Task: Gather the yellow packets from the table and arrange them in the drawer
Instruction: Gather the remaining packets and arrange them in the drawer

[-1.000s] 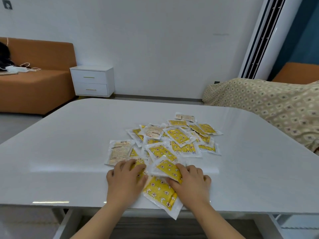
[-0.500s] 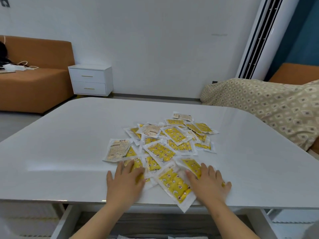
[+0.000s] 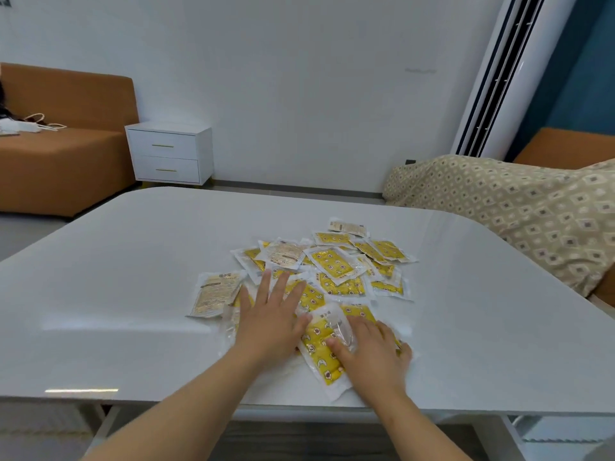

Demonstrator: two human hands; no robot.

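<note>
Item: yellow packets [image 3: 336, 264], a loose overlapping heap on the white surface [image 3: 133, 294].
Left hand [image 3: 269, 322]: laid flat on the heap's near-left part, fingers straight and spread, nothing gripped.
Right hand [image 3: 374, 356]: pressed on the heap's near-right packets, nothing seen pinched.
Nearest packet [image 3: 321, 357]: at the heap's near end, between the hands.
Change: left hand advanced further into the heap; right hand drawn back inward.
Meaning: raking-together judged under way; no packet lifted yet.
Drawer: not clearly seen.

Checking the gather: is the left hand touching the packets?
Touching. Head view shows the left hand flat on the packets, fingers spread over them.
</note>
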